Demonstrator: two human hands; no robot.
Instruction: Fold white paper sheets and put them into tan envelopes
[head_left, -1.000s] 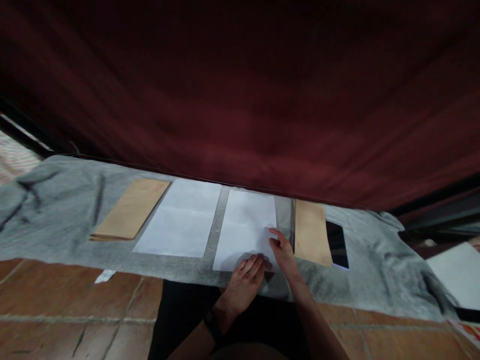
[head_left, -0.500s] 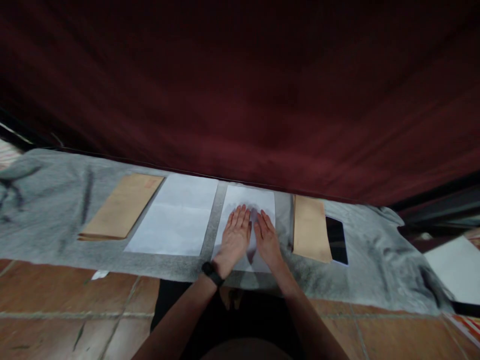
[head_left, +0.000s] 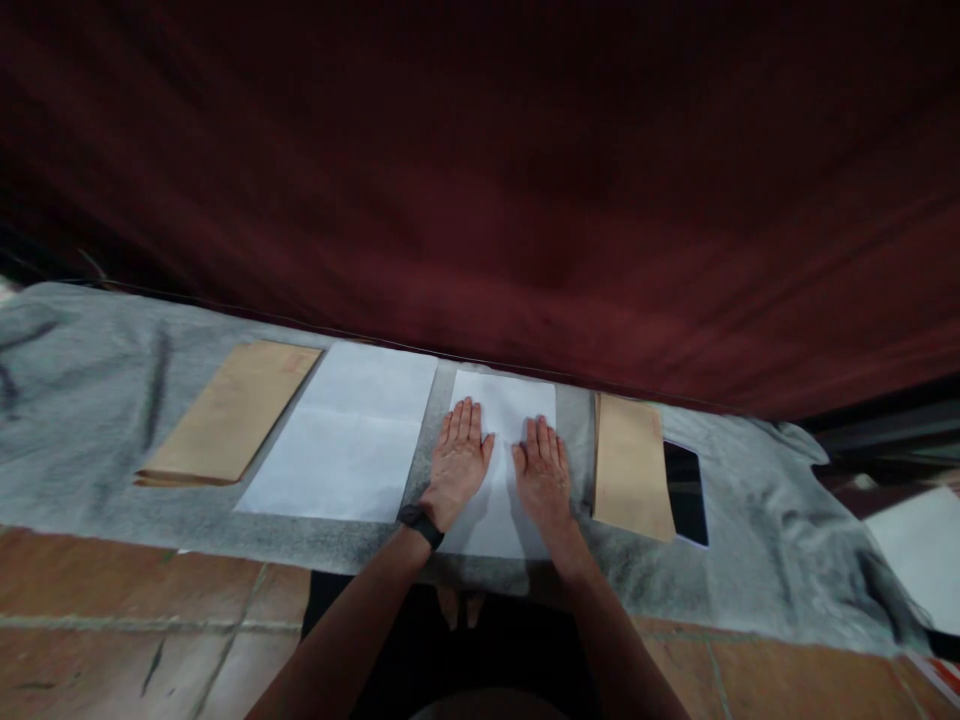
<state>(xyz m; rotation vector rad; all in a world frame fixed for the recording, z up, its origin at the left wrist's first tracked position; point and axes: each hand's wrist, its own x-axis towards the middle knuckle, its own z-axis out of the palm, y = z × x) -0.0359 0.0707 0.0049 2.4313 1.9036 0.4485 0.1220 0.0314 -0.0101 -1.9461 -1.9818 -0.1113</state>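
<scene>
A sheet of white paper (head_left: 499, 510) lies in front of me on a grey cloth. My left hand (head_left: 459, 460) rests flat over its left edge, thumb out to the side, with a black watch on the wrist. Flat on the right edge lies my right hand (head_left: 544, 470), fingers extended. Neither hand grips anything. To the left is a larger spread of white paper (head_left: 341, 430) with a faint crease across it. Brown paper envelopes (head_left: 232, 410) are stacked beyond that, and another brown stack (head_left: 631, 465) sits right of my right hand.
A dark-screened phone (head_left: 685, 495) lies beside the right brown stack. Grey cloth (head_left: 757, 540) covers the low surface, with a dark red fabric (head_left: 480, 200) rising along its far side. Tiled floor (head_left: 112, 620) shows at the near edge. A white object (head_left: 919, 555) stands at far right.
My hands have moved apart, from close together at the middle of the sheet out to its two side edges. The view has shifted slightly.
</scene>
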